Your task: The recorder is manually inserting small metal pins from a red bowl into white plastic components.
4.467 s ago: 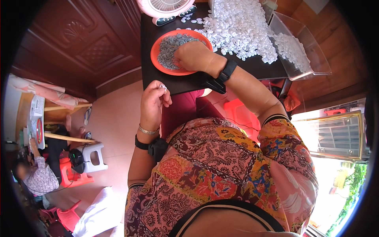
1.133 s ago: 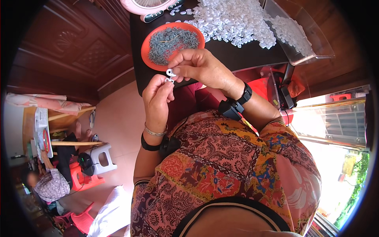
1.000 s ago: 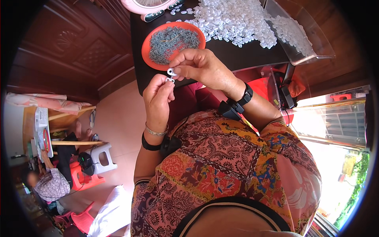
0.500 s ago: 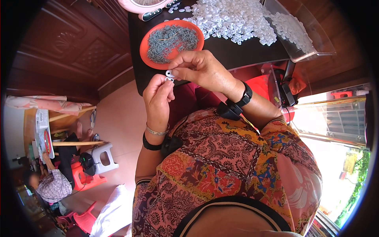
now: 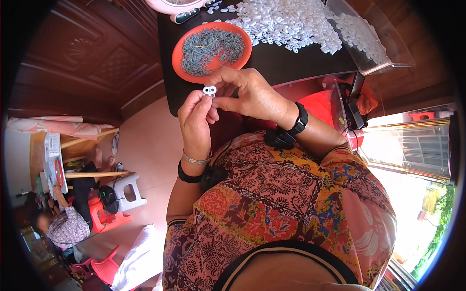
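Note:
My left hand (image 5: 195, 119) is closed, its thumb and index finger pinching a small white plastic piece with two dark holes (image 5: 209, 90). Part of a second small white shape seems to show at the thumb tip, too small to make out. From the right, my right hand (image 5: 252, 94) curls its index finger and thumb around the same piece, gripping its right side; some fingers are hidden. Just beyond both hands lies an orange oval plate (image 5: 178, 68) filled with small grey-blue slender parts (image 5: 206, 48).
Many white plastic pieces (image 5: 286, 24) are heaped on the dark table (image 5: 286, 65). A clear bin (image 5: 398, 60) with more of them stands at right. A pink object (image 5: 170, 6) sits at the far edge. At left, another person (image 5: 68, 228) sits near stools (image 5: 128, 192).
The white piece has turned, so its two holes now face up. My right thumb has shifted lower and away from it, while my left hand stays nearly in place.

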Motion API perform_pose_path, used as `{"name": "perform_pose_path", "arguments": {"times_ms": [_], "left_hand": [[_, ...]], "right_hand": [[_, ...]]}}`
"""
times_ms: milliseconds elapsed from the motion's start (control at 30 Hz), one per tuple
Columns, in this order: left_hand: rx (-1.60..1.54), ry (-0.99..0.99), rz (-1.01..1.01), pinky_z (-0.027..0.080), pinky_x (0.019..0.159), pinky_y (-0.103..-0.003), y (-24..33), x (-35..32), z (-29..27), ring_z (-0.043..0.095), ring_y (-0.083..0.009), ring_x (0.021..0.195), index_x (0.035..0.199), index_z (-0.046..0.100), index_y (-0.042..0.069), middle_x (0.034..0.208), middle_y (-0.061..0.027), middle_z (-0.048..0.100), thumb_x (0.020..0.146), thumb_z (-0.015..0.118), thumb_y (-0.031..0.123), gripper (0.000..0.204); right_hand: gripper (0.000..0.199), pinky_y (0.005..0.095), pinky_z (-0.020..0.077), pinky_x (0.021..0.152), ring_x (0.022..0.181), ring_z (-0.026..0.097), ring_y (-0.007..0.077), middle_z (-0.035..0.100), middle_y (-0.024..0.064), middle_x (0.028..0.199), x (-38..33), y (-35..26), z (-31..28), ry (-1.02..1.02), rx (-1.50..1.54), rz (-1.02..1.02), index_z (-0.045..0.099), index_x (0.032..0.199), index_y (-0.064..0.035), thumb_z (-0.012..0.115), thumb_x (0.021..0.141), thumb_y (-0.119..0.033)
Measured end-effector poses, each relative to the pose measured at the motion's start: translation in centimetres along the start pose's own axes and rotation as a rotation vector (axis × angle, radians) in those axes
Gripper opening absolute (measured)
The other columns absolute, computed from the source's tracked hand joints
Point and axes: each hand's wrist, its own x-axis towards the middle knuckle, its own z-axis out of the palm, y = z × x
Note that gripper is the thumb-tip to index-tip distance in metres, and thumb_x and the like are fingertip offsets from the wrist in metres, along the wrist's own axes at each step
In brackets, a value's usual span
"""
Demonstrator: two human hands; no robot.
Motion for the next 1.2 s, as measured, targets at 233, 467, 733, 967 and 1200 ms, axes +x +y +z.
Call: {"name": "perform_pose_path", "arguments": {"times_ms": [233,467,733,967,1200], "left_hand": [[-0.077,-0.004,-0.02,0.039,0.055,-0.023,-0.1,0.0,0.0,0.051,-0.0096,0.059,0.092,0.057,0.001,0.069,-0.0034,0.056,0.094,0.048,0.022,0.022],[-0.051,0.064,-0.004,0.036,0.051,-0.02,-0.4,0.0,0.7,0.048,-0.0068,0.055,0.085,0.059,0.002,0.068,-0.0005,0.055,0.093,0.051,0.025,0.026],[-0.053,0.028,0.033,0.038,0.058,-0.026,-0.7,-0.2,0.5,0.052,-0.0145,0.059,0.085,0.053,0.001,0.069,-0.0106,0.062,0.095,0.041,0.023,0.027],[-0.126,0.052,0.037,0.04,0.054,-0.024,-0.7,-0.3,0.8,0.053,-0.0133,0.056,0.078,0.055,0.0,0.066,-0.0086,0.06,0.093,0.046,0.021,0.027],[-0.127,0.071,0.049,0.039,0.052,-0.025,-0.6,-0.6,1.2,0.052,-0.0146,0.054,0.081,0.058,-0.003,0.067,-0.0104,0.061,0.092,0.046,0.02,0.027]], "right_hand": [[0.027,0.0284,0.0541,0.066,0.078,0.068,0.0175,0.068,0.0081,0.083,-0.3,-0.8,-0.6,-0.073,-0.105,-0.009,0.062,0.1,-0.003,0.073,0.076,-0.007],[0.028,0.0307,0.0542,0.066,0.077,0.069,0.0205,0.067,0.0096,0.084,-0.4,-1.0,-0.2,-0.061,-0.115,-0.002,0.063,0.101,-0.003,0.074,0.075,-0.008],[0.028,0.0351,0.0538,0.063,0.073,0.066,0.0296,0.065,0.0129,0.084,-0.4,-0.6,0.4,-0.014,-0.314,-0.182,0.063,0.099,-0.0028,0.072,0.076,-0.015],[0.026,0.0357,0.0529,0.061,0.07,0.066,0.0296,0.065,0.0122,0.08,-0.8,-0.5,0.5,-0.026,-0.284,-0.138,0.063,0.097,-0.0036,0.072,0.077,-0.017],[0.019,0.0363,0.0524,0.06,0.068,0.065,0.0296,0.064,0.0109,0.074,-0.9,-0.5,0.7,0.007,-0.29,-0.185,0.064,0.093,-0.0049,0.07,0.079,-0.016]]}}
